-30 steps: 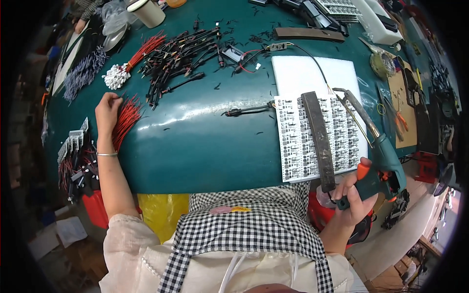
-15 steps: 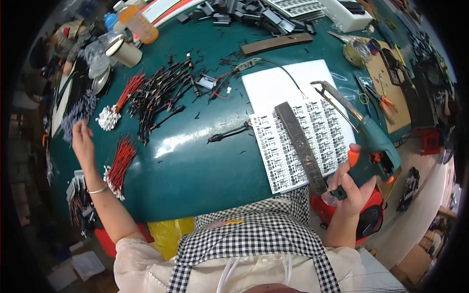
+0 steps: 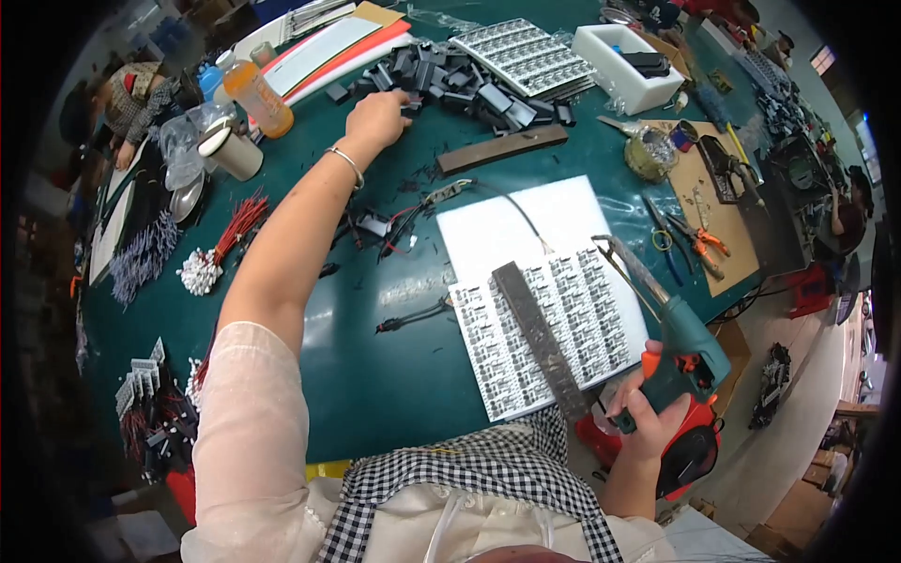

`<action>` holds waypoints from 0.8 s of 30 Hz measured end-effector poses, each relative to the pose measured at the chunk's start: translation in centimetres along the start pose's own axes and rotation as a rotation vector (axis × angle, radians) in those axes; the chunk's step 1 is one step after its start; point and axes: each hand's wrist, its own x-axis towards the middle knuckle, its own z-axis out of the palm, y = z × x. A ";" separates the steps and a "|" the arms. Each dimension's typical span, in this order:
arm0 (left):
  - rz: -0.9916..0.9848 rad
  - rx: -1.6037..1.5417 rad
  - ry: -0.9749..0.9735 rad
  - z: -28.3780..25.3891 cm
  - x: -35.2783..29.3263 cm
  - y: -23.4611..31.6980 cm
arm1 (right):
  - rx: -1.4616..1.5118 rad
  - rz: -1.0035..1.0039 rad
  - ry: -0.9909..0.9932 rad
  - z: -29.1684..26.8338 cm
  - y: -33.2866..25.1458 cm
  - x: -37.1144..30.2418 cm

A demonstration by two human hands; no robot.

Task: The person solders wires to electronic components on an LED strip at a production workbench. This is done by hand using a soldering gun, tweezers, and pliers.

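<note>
My right hand [image 3: 650, 418] is wrapped round the grip of a green gun-shaped soldering tool [image 3: 696, 342] with an orange trigger. Its metal tip hangs above a white sheet of printed circuit boards [image 3: 593, 305], on which lies a dark flat bar [image 3: 535, 338]. Stretched far across the bench, my left hand [image 3: 377, 120] is at the near left edge of a pile of black plastic casings [image 3: 497, 105]. Its fingertips close about one black casing there. My left forearm hides much of the black cable bundle and red wires.
A white foam slab [image 3: 516, 202] lies under the boards. Pliers [image 3: 702, 246] and a glass jar [image 3: 649, 155] stand right. Another dark bar [image 3: 502, 150] lies beyond. An orange bottle [image 3: 258, 98], a pale cup [image 3: 232, 152] and purple wires [image 3: 145, 258] sit left. A person works at far left.
My left hand has swung from the purple wires at the left up to the black casings. The right hand keeps the soldering tool over the boards. The whole view has shifted.
</note>
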 end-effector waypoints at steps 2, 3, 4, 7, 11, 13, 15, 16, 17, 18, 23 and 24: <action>-0.023 -0.002 0.007 0.8 0.7 -0.8 | 0.038 0.017 -0.068 -0.8 -0.3 0.4; -0.031 -0.036 -0.024 0.8 0.6 -0.8 | 0.043 0.029 -0.057 -1.0 -0.3 0.5; -0.043 -0.067 -0.054 0.8 0.5 -0.7 | 0.050 0.043 -0.050 -1.1 -0.3 0.6; 0.089 -0.151 0.065 0.2 -2.2 0.4 | 0.084 -0.001 -0.012 -0.7 -0.1 1.1; 0.384 -0.504 0.270 -4.0 -9.8 5.0 | 0.026 -0.001 -0.064 1.4 -0.3 1.8; 0.492 -0.583 0.254 -5.9 -14.7 7.6 | 0.023 0.009 -0.027 3.3 0.1 2.0; 0.583 -0.612 0.192 -7.4 -18.9 9.3 | -0.006 -0.017 -0.106 5.0 0.2 2.5; 0.634 -0.622 0.158 -7.7 -20.5 9.9 | -0.049 -0.041 -0.148 5.7 0.3 2.6; 0.639 -0.687 0.103 -7.9 -21.9 10.7 | -0.105 -0.060 -0.196 6.2 0.0 2.6; 0.636 -0.741 0.061 -8.0 -23.1 11.1 | -0.154 -0.085 -0.260 6.9 -0.2 2.8; 0.642 -0.874 -0.112 -7.5 -25.6 12.1 | -0.258 -0.037 -0.426 7.0 0.3 1.2; 0.633 -0.879 -0.109 -7.9 -25.8 12.1 | -0.152 -0.010 -0.317 7.0 0.8 0.8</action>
